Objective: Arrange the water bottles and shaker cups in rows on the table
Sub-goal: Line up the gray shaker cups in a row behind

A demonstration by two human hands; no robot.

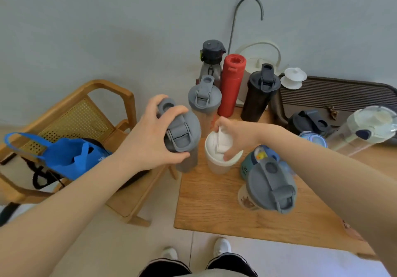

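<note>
My left hand [150, 134] grips the grey lid of a shaker cup [182, 132] at the table's left edge. My right hand [234, 134] holds the white lid of a cream shaker cup [219, 165] just to its right. Behind them stand a grey-lidded shaker [205, 98], a red bottle [231, 85], a black shaker [258, 94] and a dark grey bottle [211, 61]. Nearer me is another grey-lidded shaker [270, 186], with a teal and blue bottle [253, 158] behind it.
The wooden table [214, 208] ends on its left beside a cane chair [71, 113] holding a blue bag [71, 154]. A dark slatted tray [335, 96], a white kettle [257, 59], a clear jug [365, 130] and a black-lidded cup [307, 124] fill the right side.
</note>
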